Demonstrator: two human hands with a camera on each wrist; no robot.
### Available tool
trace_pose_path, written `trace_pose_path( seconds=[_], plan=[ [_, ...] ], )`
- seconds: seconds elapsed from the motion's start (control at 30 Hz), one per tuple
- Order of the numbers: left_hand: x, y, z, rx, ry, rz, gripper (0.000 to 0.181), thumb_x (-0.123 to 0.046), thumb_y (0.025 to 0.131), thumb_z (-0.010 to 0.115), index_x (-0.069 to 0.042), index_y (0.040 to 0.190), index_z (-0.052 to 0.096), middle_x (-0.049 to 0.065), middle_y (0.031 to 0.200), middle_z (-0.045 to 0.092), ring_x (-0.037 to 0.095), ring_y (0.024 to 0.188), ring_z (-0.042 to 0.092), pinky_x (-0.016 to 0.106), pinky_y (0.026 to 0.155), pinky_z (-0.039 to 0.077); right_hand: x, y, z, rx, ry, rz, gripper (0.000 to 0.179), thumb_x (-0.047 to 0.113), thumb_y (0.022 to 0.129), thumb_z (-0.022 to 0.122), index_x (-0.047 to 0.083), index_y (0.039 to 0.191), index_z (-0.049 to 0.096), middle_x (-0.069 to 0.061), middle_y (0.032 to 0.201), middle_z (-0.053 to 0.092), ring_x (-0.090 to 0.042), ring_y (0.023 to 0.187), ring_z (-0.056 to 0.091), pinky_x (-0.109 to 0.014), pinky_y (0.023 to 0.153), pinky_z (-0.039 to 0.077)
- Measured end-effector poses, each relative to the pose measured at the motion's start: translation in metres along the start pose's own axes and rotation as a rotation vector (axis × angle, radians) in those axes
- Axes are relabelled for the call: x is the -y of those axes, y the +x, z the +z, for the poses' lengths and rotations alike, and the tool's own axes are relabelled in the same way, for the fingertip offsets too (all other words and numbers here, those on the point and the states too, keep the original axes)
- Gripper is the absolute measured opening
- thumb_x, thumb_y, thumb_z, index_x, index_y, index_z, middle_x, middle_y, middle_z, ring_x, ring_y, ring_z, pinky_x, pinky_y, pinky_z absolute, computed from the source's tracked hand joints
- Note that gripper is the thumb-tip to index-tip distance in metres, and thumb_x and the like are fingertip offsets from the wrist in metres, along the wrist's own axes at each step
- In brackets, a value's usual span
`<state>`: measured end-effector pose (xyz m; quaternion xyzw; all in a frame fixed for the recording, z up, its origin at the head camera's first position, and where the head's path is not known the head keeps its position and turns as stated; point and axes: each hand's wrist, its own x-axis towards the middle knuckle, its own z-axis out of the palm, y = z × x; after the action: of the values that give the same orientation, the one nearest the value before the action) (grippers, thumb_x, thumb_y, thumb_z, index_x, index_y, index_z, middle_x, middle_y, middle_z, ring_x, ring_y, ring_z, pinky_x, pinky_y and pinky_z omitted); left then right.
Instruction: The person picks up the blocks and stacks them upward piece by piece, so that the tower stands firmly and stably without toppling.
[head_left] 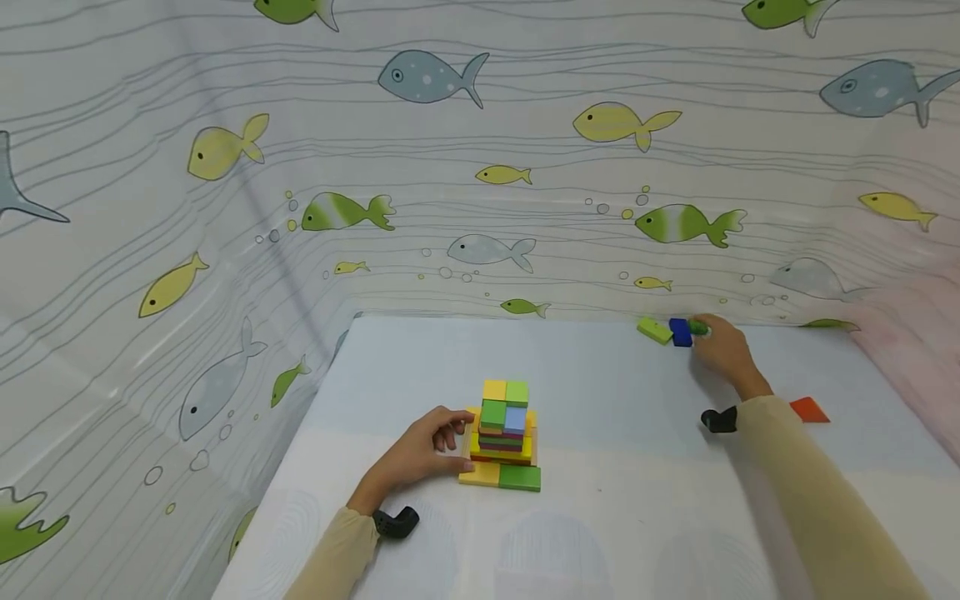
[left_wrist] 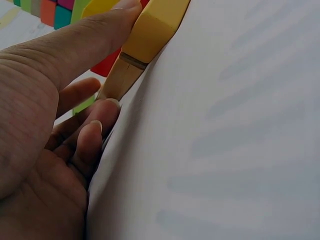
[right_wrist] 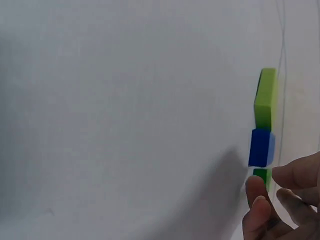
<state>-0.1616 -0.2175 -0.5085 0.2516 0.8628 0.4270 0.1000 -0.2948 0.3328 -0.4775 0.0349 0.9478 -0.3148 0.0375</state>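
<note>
A small stack of coloured blocks (head_left: pixel 504 417) stands on the table, with a yellow block (head_left: pixel 480 475) and a green block (head_left: pixel 521 477) lying end to end along its front. My left hand (head_left: pixel 423 450) holds the stack's left side, thumb on the front yellow block and the other fingers bent beside the base. In the left wrist view the thumb (left_wrist: pixel 95 37) presses this yellow block (left_wrist: pixel 155 27). At the back right, my right hand (head_left: pixel 722 348) pinches a small green block (right_wrist: pixel 260 173), partly hidden by the fingers, beside a blue block (head_left: pixel 681 332).
A lime-green block (head_left: pixel 655 330) lies left of the blue one, close to the back wall (head_left: pixel 577 275) of fish-patterned sheet. An orange-red triangular piece (head_left: pixel 810 409) sits on the table near the right forearm. The white table (head_left: pixel 600 533) extends in front of the stack.
</note>
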Motion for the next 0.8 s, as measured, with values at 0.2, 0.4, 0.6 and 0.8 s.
trace_pose_path(
  seconds=[0.2, 0.4, 0.6, 0.8],
  plan=[
    [0.001, 0.003, 0.002, 0.0, -0.024, -0.001, 0.067, -0.038, 0.08, 0.09, -0.026, 0.138, 0.058, -0.002, 0.113, 0.056, 0.018, 0.089, 0.054, 0.03, 0.078, 0.046, -0.017, 0.007, -0.006, 0.105, -0.163, -0.01, 0.063, 0.005, 0.1, 0.038, -0.01, 0.158, 0.018, -0.037, 0.16, 0.017, -0.063, 0.141, 0.019, -0.072, 0.111, 0.02],
    [-0.001, 0.004, 0.0, 0.004, -0.02, -0.013, 0.068, -0.04, 0.08, 0.09, -0.027, 0.139, 0.058, -0.003, 0.113, 0.056, 0.017, 0.089, 0.054, 0.029, 0.079, 0.045, -0.016, 0.008, -0.006, 0.105, -0.25, 0.025, 0.063, 0.012, 0.101, 0.047, -0.01, 0.156, 0.024, -0.042, 0.148, 0.035, -0.063, 0.131, 0.036, -0.072, 0.105, 0.031],
    [-0.002, 0.004, -0.001, 0.006, -0.011, -0.02, 0.069, -0.041, 0.08, 0.09, -0.028, 0.139, 0.057, -0.003, 0.112, 0.056, 0.017, 0.089, 0.054, 0.03, 0.079, 0.045, -0.015, 0.005, -0.003, -0.003, -0.251, -0.028, 0.042, 0.011, 0.098, 0.06, -0.009, 0.134, 0.054, -0.036, 0.128, 0.057, -0.056, 0.116, 0.054, -0.067, 0.093, 0.044],
    [-0.002, 0.003, -0.001, 0.01, -0.023, -0.026, 0.07, -0.042, 0.08, 0.09, -0.027, 0.141, 0.057, -0.002, 0.113, 0.056, 0.019, 0.09, 0.054, 0.031, 0.079, 0.045, -0.025, 0.003, -0.004, -0.022, -0.194, -0.092, 0.041, 0.012, 0.096, 0.066, -0.012, 0.129, 0.058, -0.036, 0.12, 0.059, -0.054, 0.112, 0.055, -0.065, 0.092, 0.045]
  ],
)
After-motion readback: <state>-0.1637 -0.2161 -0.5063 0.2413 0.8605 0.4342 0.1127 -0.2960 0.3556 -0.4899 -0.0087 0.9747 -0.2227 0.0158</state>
